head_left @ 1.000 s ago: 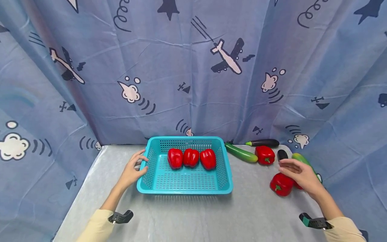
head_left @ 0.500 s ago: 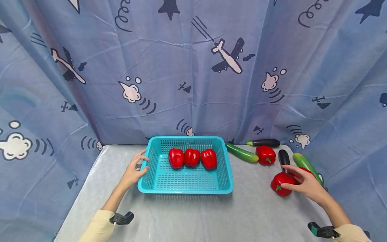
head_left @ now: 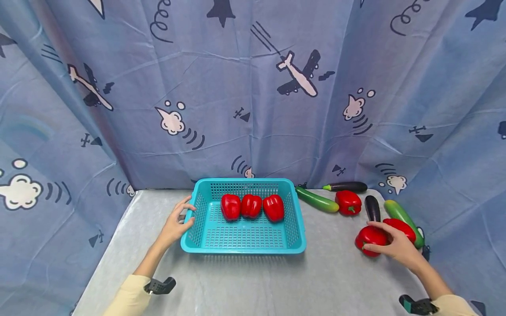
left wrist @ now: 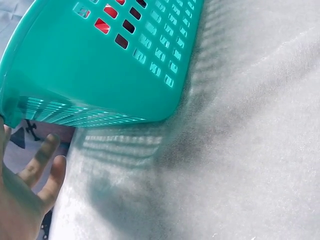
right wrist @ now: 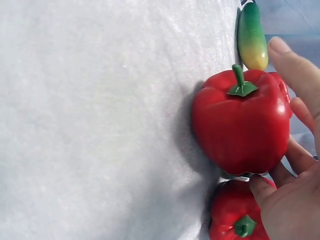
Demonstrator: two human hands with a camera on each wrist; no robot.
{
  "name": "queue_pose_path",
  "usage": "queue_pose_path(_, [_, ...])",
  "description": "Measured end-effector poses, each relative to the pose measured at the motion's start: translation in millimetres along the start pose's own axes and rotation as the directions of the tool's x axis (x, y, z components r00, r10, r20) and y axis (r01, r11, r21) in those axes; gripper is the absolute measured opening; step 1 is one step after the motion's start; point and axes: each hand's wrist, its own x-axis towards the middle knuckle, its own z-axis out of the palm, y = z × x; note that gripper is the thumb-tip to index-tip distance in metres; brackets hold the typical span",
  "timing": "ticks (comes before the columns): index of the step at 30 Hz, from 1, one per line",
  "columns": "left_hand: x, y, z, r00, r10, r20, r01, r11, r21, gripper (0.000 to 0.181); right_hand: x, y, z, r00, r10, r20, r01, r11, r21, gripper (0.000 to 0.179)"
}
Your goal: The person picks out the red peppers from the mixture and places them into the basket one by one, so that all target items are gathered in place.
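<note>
Inside the turquoise basket (head_left: 243, 250), three red bell peppers (head_left: 251, 206) stand in a row. My left hand (head_left: 174, 224) is at the basket's left side, fingers spread near the rim; the left wrist view shows two fingers (left wrist: 52, 182) apart from its wall. On the right of the table, my right hand (head_left: 397, 245) is spread around a red bell pepper (right wrist: 240, 122) with a green stem, thumb in front and fingers behind. A gap shows between one finger (right wrist: 295, 65) and this pepper. Another red bell pepper (head_left: 401, 229) lies just behind that hand.
Behind the right hand lie a third loose bell pepper (head_left: 348, 202), two eggplants, one lying sideways (head_left: 348, 187) and one pointing forward (head_left: 373, 208), and two cucumbers, one by the basket (head_left: 316, 199) and one at the right edge (head_left: 400, 215). A printed curtain (head_left: 253, 96) hangs behind.
My right hand has come down from above and lowered around the front bell pepper, uncovering the eggplant and the pepper behind it. My left hand stays at the basket's side.
</note>
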Motion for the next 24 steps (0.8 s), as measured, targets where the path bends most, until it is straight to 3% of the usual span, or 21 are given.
queue_pose_path(17, [-0.3, -1.2, 0.7, 1.0, 0.0, -0.012, 0.0, 1.0, -0.005, 0.024, 4.8, 5.5, 5.8, 0.999, -0.047, -0.01, 0.046, 0.998, -0.049, 0.072])
queue_pose_path(24, [0.3, -3.8, 1.5, 1.0, 0.019, -0.016, -0.019, 1.0, 0.003, 0.024, 5.6, 5.9, 5.7, 0.997, -0.024, 0.068, 0.026, 0.999, -0.028, 0.084])
